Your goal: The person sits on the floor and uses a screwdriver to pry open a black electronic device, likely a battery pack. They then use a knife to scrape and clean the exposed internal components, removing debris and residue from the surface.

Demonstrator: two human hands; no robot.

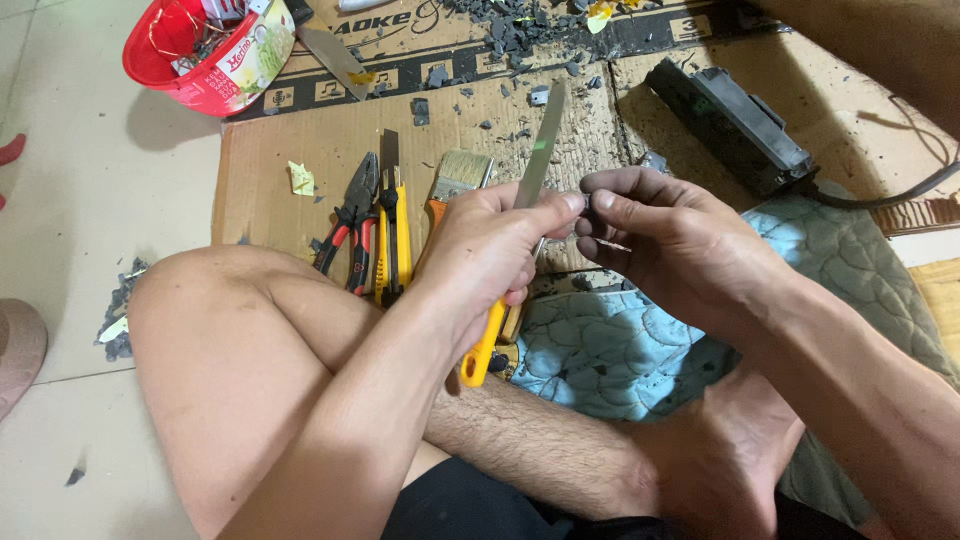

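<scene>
The left hand (pixel 490 240) is gripping a flat metal file (pixel 540 150) by its yellow handle (pixel 484 350), fingers clenched around the handle's upper end, with the blade pointing up and away from the body. The right hand (pixel 665 240) is pinching a small dark part (pixel 588 203) between thumb and forefinger, and is holding it against the file's edge, just beside the left thumb. The part is mostly hidden by the fingertips, so its shape cannot be told. A thin pale sliver is projecting from under the right fingers.

Judged from the scene, the filing is under way rather than beginning: grey chips and dust (pixel 520 35) are lying scattered over the cardboard sheet (pixel 300 150) ahead of the knees. How much material remains to be removed cannot be told, since the part is hidden.

Other tools are lying unused on the cardboard near the left knee: red-handled pliers (pixel 348 225), a yellow utility knife (pixel 392 220) and a paintbrush (pixel 460 178). A black rectangular casing (pixel 735 125) is resting to the right, well apart from both hands, at the edge of a pale blue quilted cloth (pixel 620 350). A red plastic tub (pixel 205 50) is standing at the upper left, on the far corner of the cardboard.
</scene>
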